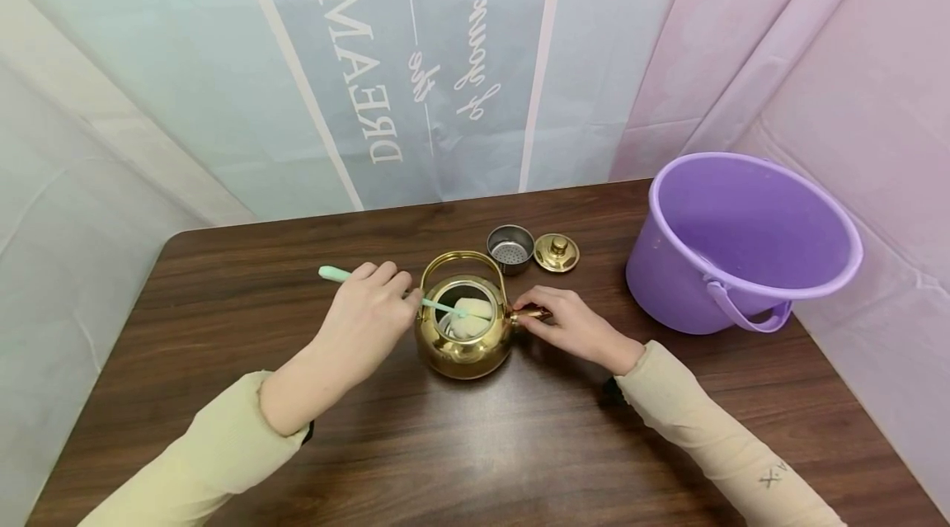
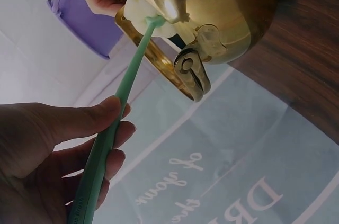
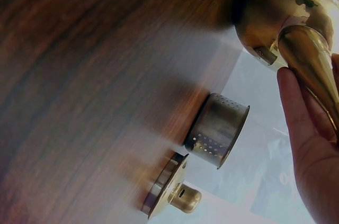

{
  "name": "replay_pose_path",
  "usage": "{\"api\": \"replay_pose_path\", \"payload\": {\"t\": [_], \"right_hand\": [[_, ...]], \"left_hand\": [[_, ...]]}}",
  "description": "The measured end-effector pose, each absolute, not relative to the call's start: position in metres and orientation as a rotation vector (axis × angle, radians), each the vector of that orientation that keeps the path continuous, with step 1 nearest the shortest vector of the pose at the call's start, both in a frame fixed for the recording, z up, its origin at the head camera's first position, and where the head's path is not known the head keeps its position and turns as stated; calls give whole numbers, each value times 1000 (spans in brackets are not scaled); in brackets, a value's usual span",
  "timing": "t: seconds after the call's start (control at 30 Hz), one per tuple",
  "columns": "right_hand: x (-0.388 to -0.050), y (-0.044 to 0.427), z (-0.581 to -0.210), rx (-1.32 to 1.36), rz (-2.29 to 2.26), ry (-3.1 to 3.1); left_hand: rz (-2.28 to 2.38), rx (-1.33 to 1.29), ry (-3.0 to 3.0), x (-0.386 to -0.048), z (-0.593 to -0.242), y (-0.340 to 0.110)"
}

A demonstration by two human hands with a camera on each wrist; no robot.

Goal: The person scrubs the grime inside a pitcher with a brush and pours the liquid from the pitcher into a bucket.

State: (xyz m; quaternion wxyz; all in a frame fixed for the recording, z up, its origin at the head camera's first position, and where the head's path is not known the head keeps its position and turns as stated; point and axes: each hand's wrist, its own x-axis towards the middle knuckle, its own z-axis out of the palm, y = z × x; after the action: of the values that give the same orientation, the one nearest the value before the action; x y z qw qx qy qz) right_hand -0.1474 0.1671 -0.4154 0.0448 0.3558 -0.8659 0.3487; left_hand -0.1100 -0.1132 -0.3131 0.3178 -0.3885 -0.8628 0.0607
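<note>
A gold teapot stands on the wooden table, its top uncovered and its hoop handle upright. My left hand grips the green handle of a brush, thumb on one side and fingers on the other. The brush's pale sponge head is inside the teapot's opening, and in the left wrist view it shows at the rim. My right hand holds the teapot's gold side handle between thumb and fingers.
Behind the teapot, a perforated metal strainer sits beside the gold lid, which lies knob up. A large purple bucket stands at the right. The brown table ends at a printed cloth backdrop.
</note>
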Motion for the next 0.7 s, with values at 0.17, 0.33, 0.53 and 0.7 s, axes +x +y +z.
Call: {"api": "replay_pose_path", "payload": {"t": [0.17,0.33,0.53,0.7], "right_hand": [[-148,167,-415,1091,1062,-2646],[-148,167,-415,1092,1069,-2647],[-148,168,-415,1084,1060,-2657],[-147,167,-414,1087,1056,-2659]], "left_hand": [[159,-1027,-2253,-113,-315,-111],[168,-1021,-2256,-114,-315,-109],[189,-1024,-2280,-116,-315,-108],[177,-1015,-2275,-117,-317,-109]]}}
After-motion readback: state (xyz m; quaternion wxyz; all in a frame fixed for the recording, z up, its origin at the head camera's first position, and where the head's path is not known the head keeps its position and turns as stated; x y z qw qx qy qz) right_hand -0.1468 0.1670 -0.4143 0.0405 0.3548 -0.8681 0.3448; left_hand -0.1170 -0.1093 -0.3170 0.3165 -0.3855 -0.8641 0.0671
